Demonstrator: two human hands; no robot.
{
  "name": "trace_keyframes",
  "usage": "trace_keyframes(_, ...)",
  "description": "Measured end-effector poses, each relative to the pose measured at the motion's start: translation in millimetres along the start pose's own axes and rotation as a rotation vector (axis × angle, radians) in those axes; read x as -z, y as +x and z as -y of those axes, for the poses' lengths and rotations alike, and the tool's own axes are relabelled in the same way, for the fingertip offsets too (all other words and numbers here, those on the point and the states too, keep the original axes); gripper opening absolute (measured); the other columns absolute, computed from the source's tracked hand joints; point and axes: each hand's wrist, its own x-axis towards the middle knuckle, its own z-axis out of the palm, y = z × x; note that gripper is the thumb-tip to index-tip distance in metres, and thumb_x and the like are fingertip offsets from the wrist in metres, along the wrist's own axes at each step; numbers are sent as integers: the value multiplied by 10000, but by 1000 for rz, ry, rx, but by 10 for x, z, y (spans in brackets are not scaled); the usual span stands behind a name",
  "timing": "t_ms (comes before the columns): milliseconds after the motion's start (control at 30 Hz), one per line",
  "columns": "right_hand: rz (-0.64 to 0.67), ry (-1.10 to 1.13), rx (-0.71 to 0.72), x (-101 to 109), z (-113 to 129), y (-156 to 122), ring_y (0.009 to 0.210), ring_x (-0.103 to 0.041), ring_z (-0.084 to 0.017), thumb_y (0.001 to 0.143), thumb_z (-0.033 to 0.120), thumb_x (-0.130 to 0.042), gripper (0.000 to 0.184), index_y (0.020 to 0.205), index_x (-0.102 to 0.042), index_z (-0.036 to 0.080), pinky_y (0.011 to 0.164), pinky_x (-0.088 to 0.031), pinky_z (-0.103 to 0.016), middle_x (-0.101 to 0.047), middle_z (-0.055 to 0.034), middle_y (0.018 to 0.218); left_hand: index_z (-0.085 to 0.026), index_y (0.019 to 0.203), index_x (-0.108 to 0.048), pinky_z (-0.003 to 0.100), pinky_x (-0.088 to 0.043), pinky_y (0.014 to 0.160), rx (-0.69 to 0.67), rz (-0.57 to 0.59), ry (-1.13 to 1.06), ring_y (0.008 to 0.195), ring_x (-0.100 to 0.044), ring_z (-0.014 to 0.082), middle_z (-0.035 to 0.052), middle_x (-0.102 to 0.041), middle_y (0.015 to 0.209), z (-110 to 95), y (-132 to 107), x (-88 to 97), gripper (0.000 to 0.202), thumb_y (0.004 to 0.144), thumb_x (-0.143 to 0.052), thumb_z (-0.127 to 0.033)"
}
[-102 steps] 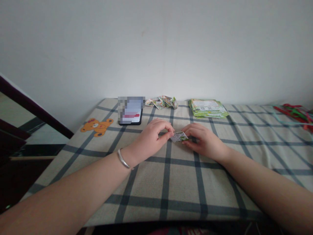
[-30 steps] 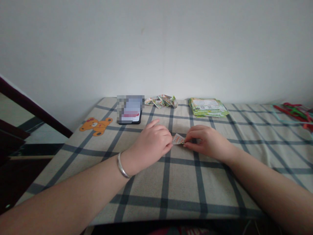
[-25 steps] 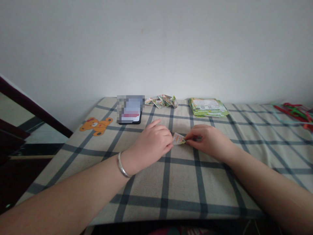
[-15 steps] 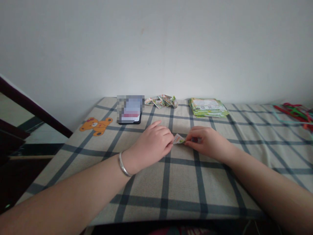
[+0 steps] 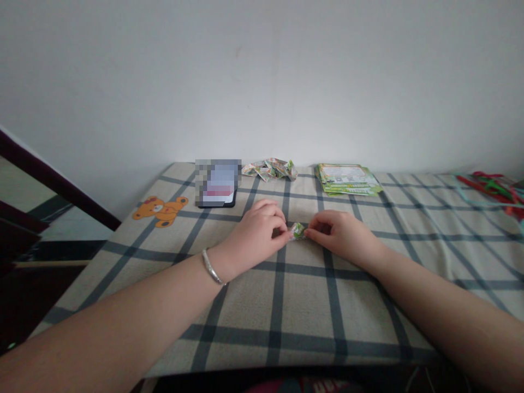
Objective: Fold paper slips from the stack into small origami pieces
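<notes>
A small piece of folded printed paper (image 5: 298, 230), green, white and orange, is stretched between my two hands just above or on the checked tablecloth. My left hand (image 5: 264, 226), with a silver bangle at the wrist, pinches its left end between thumb and fingers. At its right end, my right hand (image 5: 338, 232) grips it with thumb and forefinger. Behind them, by the wall, lies a row of folded paper pieces (image 5: 270, 169) in similar print. A stack of green printed sheets (image 5: 347, 179) rests to the right of that row.
A phone (image 5: 221, 185), partly pixelated, lies at the back left, with an orange bear figure (image 5: 161, 210) in front of it. Red and green items (image 5: 497, 188) sit at the far right. The checked tablecloth (image 5: 241, 327) covers the table, which meets a white wall (image 5: 262, 82).
The paper has been turned or refolded between my fingers and now shows more green. My left thumb has come out to the front, and both hands shifted slightly.
</notes>
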Motion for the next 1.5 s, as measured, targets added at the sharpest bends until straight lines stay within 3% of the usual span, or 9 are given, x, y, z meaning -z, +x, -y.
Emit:
trace_keyframes(200,5,14,-8,-18,-9,23,578,-558,-128,842,363,-600,207,704,-643,215,481,-338,-240,-647,1,660,-179,652,-639,405,-444,917,58,12,65,977,-488,220,36,-596,794,-33,1,-29,231,850,-635,-298)
trace_keyframes(367,-13,15,-8,-40,-4,18,551,-551,-119,824,327,-623,154,947,-636,236,470,-322,-229,-638,32,661,-174,643,-603,391,-447,861,79,45,109,907,-492,216,34,-585,747,-82,18,-26,240,857,-614,-283)
trace_keyframes(500,-44,-66,18,-23,27,5,580,-565,-124,822,327,-638,102,860,-637,232,499,-335,-231,-652,26,681,-173,645,-569,371,-448,807,97,58,124,862,-496,213,29,-588,725,-101,21,-28,231,850,-613,-270)
trace_keyframes(700,-39,-174,240,10,8,-29,718,-612,-143,895,288,-582,139,925,-716,263,599,-395,-241,-687,-7,820,-173,747,-575,394,-434,825,113,61,198,850,-504,216,24,-600,764,-117,18,-16,158,847,-618,-288)
trace_keyframes(900,-8,-289,298,31,-3,-69,741,-622,-153,924,356,-548,208,946,-735,268,587,-396,-252,-682,-18,856,-187,886,-644,389,-439,880,29,94,134,954,-528,217,32,-636,884,-101,1,3,63,873,-603,-234)
trace_keyframes(1133,-15,-300,377,34,46,-69,835,-624,-176,935,271,-527,213,903,-725,201,705,-444,-276,-694,-43,929,-179,891,-694,391,-431,950,-98,121,132,992,-566,204,15,-698,937,-65,-2,62,93,879,-622,-237)
trace_keyframes(1333,-35,-270,332,26,70,-75,806,-610,-182,911,249,-564,161,902,-722,215,693,-435,-284,-691,-36,839,-161,916,-705,353,-451,976,-153,136,134,1045,-573,201,26,-707,939,-72,1,93,114,889,-601,-200)
trace_keyframes(1500,-74,-91,239,-1,15,-31,757,-599,-155,855,254,-654,89,876,-739,239,687,-433,-268,-692,-8,786,-217,1094,-677,357,-469,975,-106,142,98,1104,-561,200,28,-694,1063,-47,0,95,214,894,-598,-221)
